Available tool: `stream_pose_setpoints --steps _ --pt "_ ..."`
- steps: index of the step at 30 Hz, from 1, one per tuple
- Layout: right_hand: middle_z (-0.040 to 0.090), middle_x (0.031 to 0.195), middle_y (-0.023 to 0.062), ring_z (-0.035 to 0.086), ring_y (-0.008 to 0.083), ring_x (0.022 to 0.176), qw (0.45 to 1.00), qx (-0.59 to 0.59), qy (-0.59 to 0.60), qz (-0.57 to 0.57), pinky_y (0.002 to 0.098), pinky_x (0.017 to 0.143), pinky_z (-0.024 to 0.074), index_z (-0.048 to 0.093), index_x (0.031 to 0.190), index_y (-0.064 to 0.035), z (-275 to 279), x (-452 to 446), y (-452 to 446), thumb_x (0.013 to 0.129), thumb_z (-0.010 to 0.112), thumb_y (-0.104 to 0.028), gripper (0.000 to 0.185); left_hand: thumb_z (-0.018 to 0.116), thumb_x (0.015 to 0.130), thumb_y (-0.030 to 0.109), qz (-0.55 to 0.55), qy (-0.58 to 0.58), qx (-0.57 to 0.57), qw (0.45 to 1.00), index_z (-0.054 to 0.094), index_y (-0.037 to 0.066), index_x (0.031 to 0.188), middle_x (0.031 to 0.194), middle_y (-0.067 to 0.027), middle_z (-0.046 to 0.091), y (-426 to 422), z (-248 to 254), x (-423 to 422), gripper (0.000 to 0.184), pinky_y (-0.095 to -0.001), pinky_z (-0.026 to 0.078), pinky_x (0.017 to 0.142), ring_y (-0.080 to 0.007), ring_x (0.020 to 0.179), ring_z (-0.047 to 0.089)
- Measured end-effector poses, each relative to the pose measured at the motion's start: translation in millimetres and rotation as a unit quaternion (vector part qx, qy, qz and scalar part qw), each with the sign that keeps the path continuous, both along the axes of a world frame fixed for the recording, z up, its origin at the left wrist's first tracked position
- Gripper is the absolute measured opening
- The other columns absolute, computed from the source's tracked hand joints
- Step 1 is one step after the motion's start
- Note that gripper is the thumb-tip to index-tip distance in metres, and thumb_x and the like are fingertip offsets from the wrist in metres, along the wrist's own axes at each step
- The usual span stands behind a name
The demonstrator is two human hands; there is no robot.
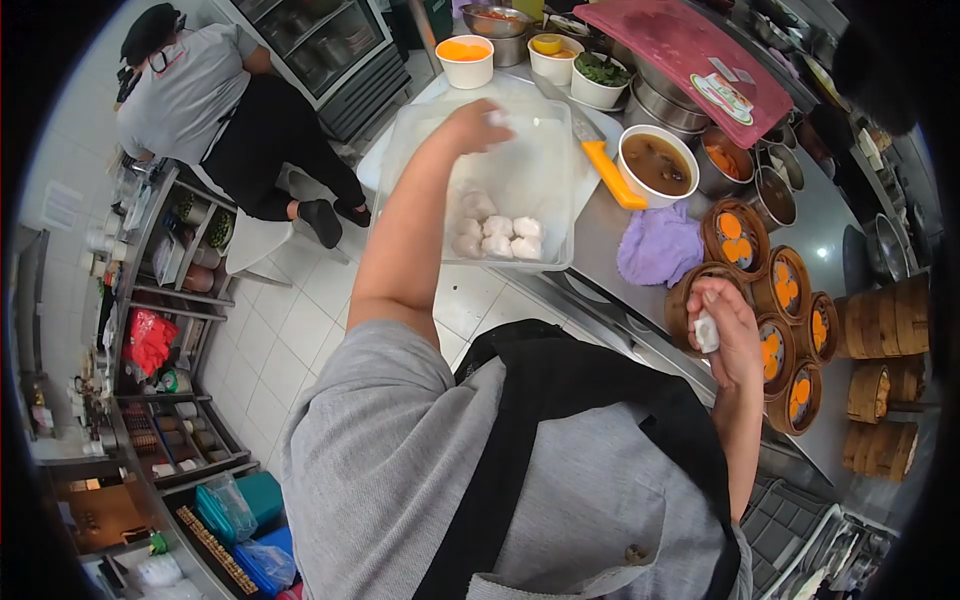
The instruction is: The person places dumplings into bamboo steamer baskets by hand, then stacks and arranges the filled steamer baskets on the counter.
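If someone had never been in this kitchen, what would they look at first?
Probably the big pinkish-red board at the top right, and the knife with the bright yellow-orange handle, right beside the clear tub. Next, the round bamboo baskets on the right, with orange pieces inside. Then the white lumps clustered at the tub's near end.

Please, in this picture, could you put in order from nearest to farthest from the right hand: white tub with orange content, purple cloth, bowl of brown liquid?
From the right hand:
1. Purple cloth, just beyond, slightly left.
2. Bowl of brown liquid, past the cloth.
3. White tub with orange content, at the back, farther left.
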State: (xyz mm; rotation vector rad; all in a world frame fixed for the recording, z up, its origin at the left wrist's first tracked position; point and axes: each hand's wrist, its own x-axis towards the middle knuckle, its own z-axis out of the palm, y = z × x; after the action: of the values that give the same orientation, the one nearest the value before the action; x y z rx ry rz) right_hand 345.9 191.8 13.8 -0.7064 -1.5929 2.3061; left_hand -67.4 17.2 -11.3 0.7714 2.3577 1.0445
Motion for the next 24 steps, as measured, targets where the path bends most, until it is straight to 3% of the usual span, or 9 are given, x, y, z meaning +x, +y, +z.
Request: stream_pose_setpoints --steps 1,5,7,11,17,19,21,23,24 --pt "0.059 0.083 0.0045 0.054 0.0091 0.062 0.999 0.041 -0.021 0.01 0.0216 0.048 0.0429 0.055 0.106 -0.005 1 -7 -3 0.094 0.055 -0.017 0.018 0.076 0.075 0.024 -0.064 -0.031 0.08 0.994 0.055 0.008 0.122 0.105 -0.0102 0.063 5 15 27 0.053 -0.031 0.054 0.074 -0.0192 0.086 0.064" --pt "0.059 0.09 0.0056 0.055 0.0089 0.064 0.988 0.156 -0.015 0.013 0.0216 0.051 0.0435 0.049 0.121 -0.0036 4 -36 -8 0.092 0.059 -0.018 0.034 0.075 0.074 0.018 -0.273 0.134 0.195 0.932 0.055 0.007 0.115 0.101 -0.0151 0.063 43 36 126 0.048 -0.0333 0.052 0.078 -0.0246 0.09 0.064" --pt "0.058 0.093 0.0064 0.057 0.0108 0.071 0.961 0.276 0.009 -0.015 0.0229 0.059 0.0458 0.044 0.128 -0.0047 -12 -45 -2 0.09 0.063 -0.022 0.046 0.075 0.073 0.016 -0.3 0.145 0.168 0.928 0.052 0.006 0.116 0.103 -0.018 0.063 53 36 166 0.05 -0.0358 0.052 0.079 -0.0283 0.093 0.064" --pt "0.06 0.095 0.0111 0.058 0.0135 0.08 0.908 0.415 0.023 -0.047 0.0271 0.069 0.0469 0.053 0.119 -0.0044 -35 -37 9 0.082 0.071 -0.029 0.049 0.074 0.071 0.013 -0.326 0.205 0.158 0.909 0.044 0.003 0.116 0.095 -0.023 0.064 87 27 236 0.055 -0.0433 0.052 0.074 -0.0383 0.092 0.063" --pt "0.062 0.087 0.0068 0.058 0.0122 0.074 0.962 0.255 0.029 -0.092 0.0272 0.066 0.048 0.057 0.106 -0.0006 -33 10 25 0.086 0.067 -0.027 0.035 0.077 0.07 0.012 -0.398 0.126 0.072 0.906 0.043 0.002 0.117 0.099 -0.0193 0.066 116 43 273 0.059 -0.0413 0.051 0.078 -0.0367 0.095 0.064" --pt "0.063 0.088 0.0051 0.058 0.0097 0.075 0.991 0.098 0.038 -0.082 0.0244 0.065 0.0474 0.057 0.105 -0.0013 -23 30 31 0.089 0.065 -0.025 0.029 0.077 0.071 0.012 -0.457 0.127 0.105 0.874 0.043 0.003 0.115 0.097 -0.018 0.067 126 46 280 0.056 -0.0408 0.051 0.077 -0.0358 0.094 0.064" --pt "0.063 0.09 0.0044 0.059 0.0096 0.073 0.992 0.064 0.039 -0.098 0.0228 0.06 0.0476 0.057 0.107 -0.0022 -23 54 44 0.089 0.064 -0.023 0.029 0.077 0.072 0.011 -0.466 0.109 0.098 0.872 0.046 0.005 0.115 0.099 -0.0144 0.066 141 47 290 0.053 -0.0362 0.05 0.078 -0.0295 0.092 0.065" --pt "0.063 0.094 0.005 0.062 0.0114 0.07 0.991 -0.041 0.043 -0.123 0.0226 0.053 0.0476 0.057 0.112 -0.0035 -21 83 63 0.088 0.063 -0.02 0.03 0.076 0.073 0.011 -0.49 0.002 0.133 0.861 0.05 0.005 0.113 0.1 -0.0101 0.062 162 44 299 0.049 -0.0317 0.048 0.08 -0.0214 0.091 0.061" --pt "0.063 0.094 0.0051 0.063 0.0119 0.068 0.986 -0.028 0.039 -0.162 0.0225 0.05 0.0473 0.057 0.115 -0.0041 -18 96 71 0.087 0.064 -0.019 0.032 0.076 0.073 0.011 -0.482 0.039 0.136 0.865 0.052 0.004 0.112 0.101 -0.0077 0.058 173 38 304 0.046 -0.029 0.046 0.081 -0.0165 0.091 0.057"
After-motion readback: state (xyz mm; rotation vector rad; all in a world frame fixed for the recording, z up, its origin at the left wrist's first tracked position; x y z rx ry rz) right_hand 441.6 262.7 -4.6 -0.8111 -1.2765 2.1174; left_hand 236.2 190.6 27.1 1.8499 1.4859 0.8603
